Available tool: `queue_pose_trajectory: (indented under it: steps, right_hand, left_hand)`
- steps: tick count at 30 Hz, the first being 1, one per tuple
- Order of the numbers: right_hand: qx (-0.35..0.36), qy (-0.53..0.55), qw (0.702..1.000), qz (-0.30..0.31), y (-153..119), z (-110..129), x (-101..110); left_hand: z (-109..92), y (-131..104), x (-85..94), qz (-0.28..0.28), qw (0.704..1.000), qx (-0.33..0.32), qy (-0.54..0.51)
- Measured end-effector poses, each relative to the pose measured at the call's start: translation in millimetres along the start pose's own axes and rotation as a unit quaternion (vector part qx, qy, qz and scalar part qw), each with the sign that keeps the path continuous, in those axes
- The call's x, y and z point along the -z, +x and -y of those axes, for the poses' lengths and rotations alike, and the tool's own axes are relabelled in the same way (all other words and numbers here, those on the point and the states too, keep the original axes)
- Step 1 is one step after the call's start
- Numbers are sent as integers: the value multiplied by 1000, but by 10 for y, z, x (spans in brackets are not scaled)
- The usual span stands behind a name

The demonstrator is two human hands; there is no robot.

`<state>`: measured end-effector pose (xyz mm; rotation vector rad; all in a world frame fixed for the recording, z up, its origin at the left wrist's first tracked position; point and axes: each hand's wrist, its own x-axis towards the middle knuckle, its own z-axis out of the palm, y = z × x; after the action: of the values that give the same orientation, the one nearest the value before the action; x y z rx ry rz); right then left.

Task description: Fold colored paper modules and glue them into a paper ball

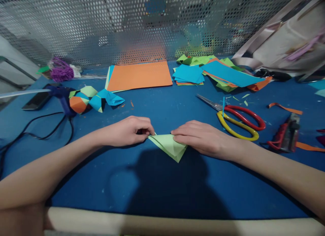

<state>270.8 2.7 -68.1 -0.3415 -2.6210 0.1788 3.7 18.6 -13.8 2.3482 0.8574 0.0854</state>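
A light green sheet of folded paper (170, 145) lies on the blue table in front of me, its layers forming a triangle that points toward me. My left hand (134, 130) pinches its left corner between thumb and fingers. Across from it, my right hand (199, 136) rests over the right part, the fingertips pressing on the top edge and covering the right corner. Right of that hand are scissors (238, 119) with one red and one yellow handle, blades pointing to the upper left.
At the back are orange sheets (141, 75), blue squares (189, 74) and paper scraps (228, 72) against a perforated metal panel (101, 33). Folded paper pieces (88, 99), a blue glue gun (63, 99) and a phone (38, 99) sit left. A red-and-black tool (285, 134) lies right.
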Motion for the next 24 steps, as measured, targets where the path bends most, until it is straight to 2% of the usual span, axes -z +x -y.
queue_pose_trajectory:
  steps: [6, 12, 24]
  right_hand:
    - [-47, -12, 997, -60, 8, 59, -89]
    - [-10, 2, 998, -58, 9, 73, -67]
    - [17, 1, 999, -35, 44, 90, -3]
  left_hand:
    - [4, 1, -27, -9, 1000, -12, -4]
    - [7, 7, -17, -4, 1000, -6, 2]
    - [52, -3, 18, 14, 1000, -6, 7]
